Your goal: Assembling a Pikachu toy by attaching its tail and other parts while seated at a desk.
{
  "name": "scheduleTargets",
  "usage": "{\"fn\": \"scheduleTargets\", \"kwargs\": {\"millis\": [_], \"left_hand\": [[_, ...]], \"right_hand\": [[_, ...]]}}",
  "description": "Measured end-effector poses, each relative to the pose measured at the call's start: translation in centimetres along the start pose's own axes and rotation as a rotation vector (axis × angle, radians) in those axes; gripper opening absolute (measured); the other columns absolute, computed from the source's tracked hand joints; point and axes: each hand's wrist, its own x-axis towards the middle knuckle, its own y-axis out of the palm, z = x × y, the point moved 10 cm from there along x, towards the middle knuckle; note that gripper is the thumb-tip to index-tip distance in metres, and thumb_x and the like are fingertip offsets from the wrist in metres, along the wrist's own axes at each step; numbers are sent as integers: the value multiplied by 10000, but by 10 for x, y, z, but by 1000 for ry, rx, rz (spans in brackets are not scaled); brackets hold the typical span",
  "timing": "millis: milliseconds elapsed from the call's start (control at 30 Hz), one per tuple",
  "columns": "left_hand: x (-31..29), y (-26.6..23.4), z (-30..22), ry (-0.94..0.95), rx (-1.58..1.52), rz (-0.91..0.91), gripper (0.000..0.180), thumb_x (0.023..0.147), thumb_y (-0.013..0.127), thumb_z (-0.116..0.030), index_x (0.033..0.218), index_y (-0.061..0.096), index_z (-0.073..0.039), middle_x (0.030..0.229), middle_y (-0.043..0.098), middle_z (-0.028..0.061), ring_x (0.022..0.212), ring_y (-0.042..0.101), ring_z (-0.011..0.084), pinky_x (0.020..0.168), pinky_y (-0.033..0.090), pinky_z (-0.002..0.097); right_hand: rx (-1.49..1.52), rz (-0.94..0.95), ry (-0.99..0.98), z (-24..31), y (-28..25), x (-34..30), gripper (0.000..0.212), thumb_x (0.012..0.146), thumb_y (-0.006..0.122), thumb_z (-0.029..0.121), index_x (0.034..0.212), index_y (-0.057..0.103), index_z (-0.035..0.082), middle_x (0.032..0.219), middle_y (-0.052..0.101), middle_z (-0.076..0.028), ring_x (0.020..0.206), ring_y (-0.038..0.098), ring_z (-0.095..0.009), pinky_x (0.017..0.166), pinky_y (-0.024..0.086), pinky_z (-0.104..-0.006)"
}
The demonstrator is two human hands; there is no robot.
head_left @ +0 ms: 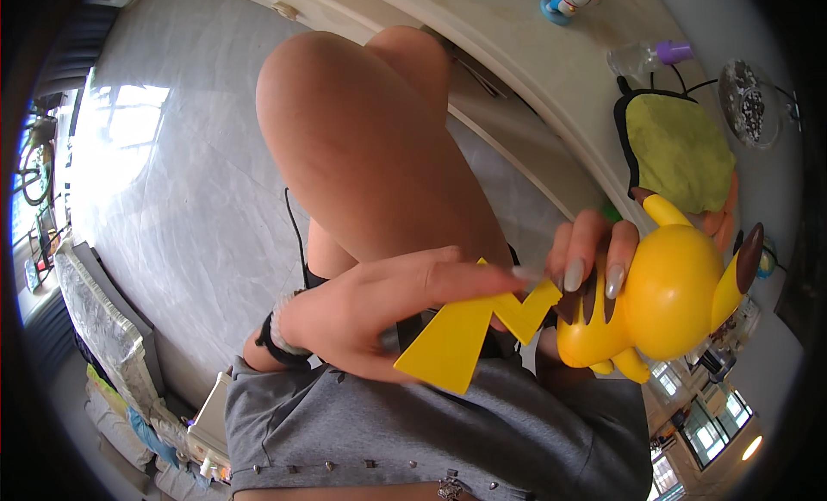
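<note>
A: Holding what?
B: Left hand [362,316] pinching yellow zigzag tail [465,333]; right hand [594,264] wrapping yellow toy figure [663,298], over lap.
A: Containers?
B: Sitting on bench [551,79]: clear bottle [642,57], purple-capped, contents unclear; glass dish [749,100] holding dark bits.

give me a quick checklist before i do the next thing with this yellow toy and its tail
1. Left hand grips the zigzag tail: ok.
2. Right hand holds the yellow toy figure, fingers over its back: ok.
3. Tail tip meets the toy's back: cannot tell, fingers hide the joint.
4. Toy held over the lap, above the grey shorts: ok.
5. Table edge clear of the toy: ok.
6. Cable on the floor, away from both hands: ok.
</note>
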Motion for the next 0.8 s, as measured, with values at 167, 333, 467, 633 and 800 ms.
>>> {"fn": "scheduleTargets", "kwargs": {"millis": [167, 333, 467, 633, 800], "left_hand": [[-11, -3, -38, 386, 876, -267, 192, 690, 667, -128, 794, 573, 3, 559, 442, 16, 438, 458, 113, 388, 344, 229], [-9, -10, -32, 299, 701, -266, 174, 682, 658, -83, 612, 505, -40, 512, 432, 11, 412, 443, 142, 376, 324, 246], [-8, -10, -25, 269, 524, -269, 178, 685, 656, -81, 606, 501, -41, 512, 429, 25, 414, 437, 157, 379, 319, 259], [-10, -7, -31, 332, 523, -277, 177, 688, 658, -89, 608, 508, -38, 511, 427, 24, 406, 437, 153, 377, 319, 243], [-12, -3, -34, 386, 548, -290, 184, 688, 667, -108, 620, 518, -24, 507, 417, 23, 389, 427, 145, 368, 312, 232]], "right_hand": [[56, -148, 415, -21, 17, 10, 603, 807, 380, 549, 923, 473, -36, 968, 454, -204, 850, 493, -328, 764, 430, -368], [-260, -200, 449, -25, 17, 12, 854, 566, 222, 832, 795, 501, 58, 989, 412, -165, 808, 418, -272, 679, 375, -321], [-210, -168, 183, -24, 4, 6, 178, 705, 674, 279, 767, 574, 145, 1114, 411, -239, 863, 504, -201, 738, 436, -276], [-300, 199, -70, -15, 17, 14, 145, 679, 697, 253, 724, 606, 147, 1027, 437, -219, 841, 494, -206, 713, 438, -262], [-201, 147, -170, -12, 16, 15, 158, 669, 700, 264, 746, 613, 156, 1000, 452, -201, 851, 479, -205, 704, 431, -246]]}}
